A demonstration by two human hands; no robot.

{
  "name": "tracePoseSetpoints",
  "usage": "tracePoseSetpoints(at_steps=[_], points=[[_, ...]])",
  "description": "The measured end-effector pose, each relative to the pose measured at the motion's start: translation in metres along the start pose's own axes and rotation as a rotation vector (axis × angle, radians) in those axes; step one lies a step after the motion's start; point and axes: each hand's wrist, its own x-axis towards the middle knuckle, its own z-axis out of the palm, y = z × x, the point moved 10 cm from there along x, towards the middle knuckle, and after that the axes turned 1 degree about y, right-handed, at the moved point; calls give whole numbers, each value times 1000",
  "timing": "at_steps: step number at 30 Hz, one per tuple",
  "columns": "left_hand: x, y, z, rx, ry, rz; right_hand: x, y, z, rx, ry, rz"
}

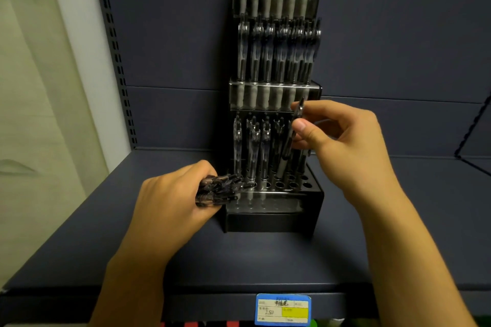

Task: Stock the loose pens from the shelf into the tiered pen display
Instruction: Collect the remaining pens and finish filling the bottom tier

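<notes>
Pen display (273, 216) sits on shelf (79, 247) vs back panel. L hand (175, 199) grips bundle of pens (220, 190) just left of display base. R hand (342, 138) pinches single pen (291, 138), tilted, tip in bottom tier at display's right side. Price tag (283, 309) on shelf edge below display.

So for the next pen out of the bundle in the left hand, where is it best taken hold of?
By the capped tips, judging from this view. The bundle of pens lies roughly level in the left hand, tips fanned out rightward past the fingers toward the display. The right hand, once its own pen is slotted, could pinch one tip from the right.
</notes>
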Motion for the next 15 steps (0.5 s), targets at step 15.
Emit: tracePoseSetpoints(at_steps=[15], points=[[0, -1, 5, -17, -21, 37, -12, 8, 19, -323, -75, 25]])
